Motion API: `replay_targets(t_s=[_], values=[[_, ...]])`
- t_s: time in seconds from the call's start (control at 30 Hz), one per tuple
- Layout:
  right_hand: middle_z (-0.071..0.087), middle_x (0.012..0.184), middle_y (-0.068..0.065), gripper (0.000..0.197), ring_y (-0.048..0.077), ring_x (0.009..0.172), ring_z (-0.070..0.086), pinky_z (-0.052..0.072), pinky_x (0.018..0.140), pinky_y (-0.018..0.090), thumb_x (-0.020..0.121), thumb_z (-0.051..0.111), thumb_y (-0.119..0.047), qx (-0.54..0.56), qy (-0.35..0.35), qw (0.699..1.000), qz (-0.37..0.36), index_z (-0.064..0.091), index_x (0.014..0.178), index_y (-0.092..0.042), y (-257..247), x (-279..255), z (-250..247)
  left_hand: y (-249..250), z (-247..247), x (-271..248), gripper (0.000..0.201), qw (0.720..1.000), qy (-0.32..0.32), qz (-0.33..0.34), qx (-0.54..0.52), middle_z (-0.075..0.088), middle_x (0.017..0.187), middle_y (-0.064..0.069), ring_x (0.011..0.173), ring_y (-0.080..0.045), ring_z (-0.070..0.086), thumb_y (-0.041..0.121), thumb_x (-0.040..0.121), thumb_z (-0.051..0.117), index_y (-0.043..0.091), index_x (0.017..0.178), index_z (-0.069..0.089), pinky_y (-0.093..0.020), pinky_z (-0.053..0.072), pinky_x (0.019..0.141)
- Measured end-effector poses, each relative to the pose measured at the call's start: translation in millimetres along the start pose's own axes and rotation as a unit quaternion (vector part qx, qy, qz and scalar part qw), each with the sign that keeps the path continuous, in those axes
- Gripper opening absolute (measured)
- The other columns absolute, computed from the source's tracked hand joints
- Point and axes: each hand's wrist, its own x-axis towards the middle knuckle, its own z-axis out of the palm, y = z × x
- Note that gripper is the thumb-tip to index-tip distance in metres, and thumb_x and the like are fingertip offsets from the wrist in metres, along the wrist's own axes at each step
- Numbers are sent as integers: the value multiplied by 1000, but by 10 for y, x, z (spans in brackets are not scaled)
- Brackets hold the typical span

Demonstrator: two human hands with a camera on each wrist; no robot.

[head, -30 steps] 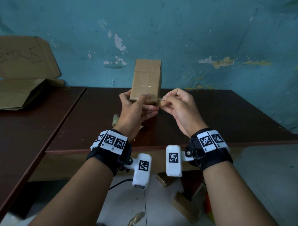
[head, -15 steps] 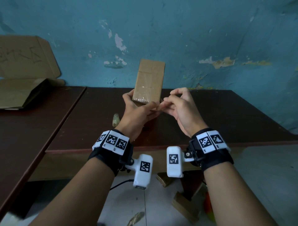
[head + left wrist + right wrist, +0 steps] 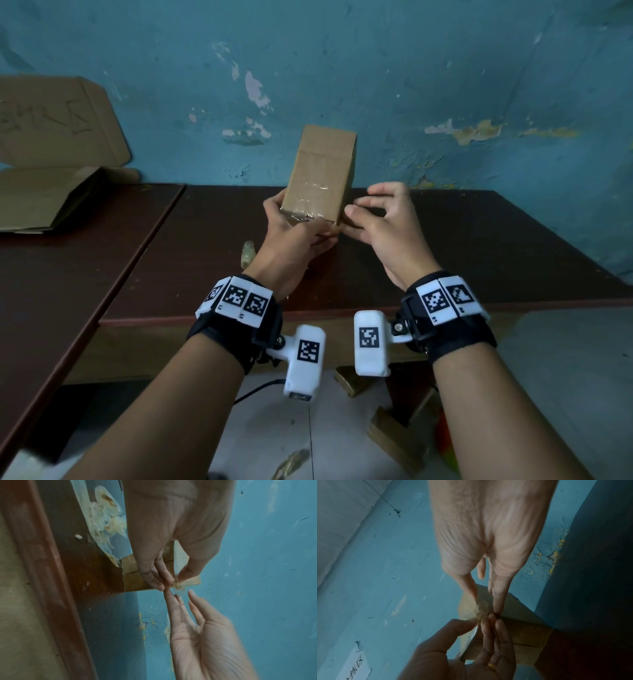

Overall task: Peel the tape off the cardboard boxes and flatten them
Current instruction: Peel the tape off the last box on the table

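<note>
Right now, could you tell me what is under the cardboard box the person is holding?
The left hand holds the cardboard box from below, above the dark table. Its contents are hidden.

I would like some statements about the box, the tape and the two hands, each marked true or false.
1. The left hand holds the cardboard box by its lower end. True.
2. The box lies flat on the table. False: it is held up above it.
3. Clear tape is on the box. True.
4. The right hand rests on the table, away from the box. False: its fingers are at the box's lower corner.
5. Flattened cardboard lies at the left. True.
</note>
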Motion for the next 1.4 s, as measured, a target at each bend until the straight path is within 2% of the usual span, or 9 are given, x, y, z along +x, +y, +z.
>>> replay_targets(t_s=[0.13, 0.33, 0.5, 0.63, 0.87, 1.07, 1.17, 1.27, 1.4], values=[[72, 122, 0, 45, 17, 108, 76, 64, 97, 44, 94, 83, -17, -104, -12, 994, -32, 68, 137, -19, 74, 41, -28, 5, 23, -14, 70, 1000, -16, -3, 1, 60, 130, -20, 101, -30, 73, -14, 93, 63, 28, 140, 31, -48, 60, 100], [69, 139, -2, 75, 14, 128, 68, 54, 112, 47, 76, 78, -64, -98, -27, 994, -47, 66, 143, -34, 158, 80, -2, 44, 19, -4, 69, 999, -37, -7, -32, 59, 127, -22, 90, -24, 71, -16, 93, 57, 24, 143, 31, -42, 61, 95], [69, 145, -9, 66, 8, 138, 61, 52, 116, 52, 83, 76, -60, -68, -48, 996, -16, 64, 145, -41, 92, 35, -1, 95, 20, -1, 62, 999, -35, -20, -25, 62, 120, -17, 90, -22, 70, -8, 98, 52, 22, 149, 33, -35, 61, 85], [67, 143, -6, 54, 8, 127, 65, 64, 97, 52, 97, 76, -51, -56, -46, 997, 8, 60, 147, -43, 67, 7, 19, 109, -2, 18, 55, 999, -28, -29, -19, 58, 123, -19, 94, -26, 63, -3, 100, 50, 23, 147, 38, -34, 60, 79], [67, 137, 11, 57, 18, 121, 72, 67, 90, 51, 99, 78, -34, -9, -49, 998, 33, 52, 150, -37, 109, 14, 30, 117, -52, 59, 53, 999, -24, -28, -5, 58, 118, -21, 76, -22, 61, -7, 98, 39, 23, 141, 45, -34, 58, 69], [70, 132, 9, 66, 17, 115, 75, 66, 92, 46, 99, 75, -28, -3, -40, 999, 32, 45, 158, -31, 151, 37, 92, 115, -35, 49, 53, 999, -14, -31, -6, 59, 116, -20, 71, -20, 58, -6, 98, 35, 22, 142, 46, -33, 55, 64], [68, 135, 9, 79, 20, 117, 74, 67, 89, 46, 79, 77, -42, -19, -24, 999, 28, 48, 153, -39, 159, 52, 116, 94, -6, 48, 41, 999, -9, -36, 3, 61, 111, -20, 71, -18, 62, 22, 106, 45, 18, 147, 45, -33, 59, 67], [69, 132, 9, 72, 21, 115, 75, 67, 85, 45, 82, 77, -37, -20, -10, 999, 25, 50, 148, -38, 164, 68, 108, 88, 15, 33, 55, 999, -16, -40, 28, 65, 113, -15, 72, -15, 62, 46, 104, 63, 19, 147, 43, -32, 59, 73], [72, 128, 9, 67, 22, 110, 77, 68, 84, 47, 91, 77, -25, -6, -3, 1000, 28, 48, 151, -32, 180, 87, 92, 32, -2, 32, 55, 999, -27, -15, 37, 65, 113, -11, 71, -11, 61, 5, 101, 68, 23, 145, 41, -29, 58, 73]])
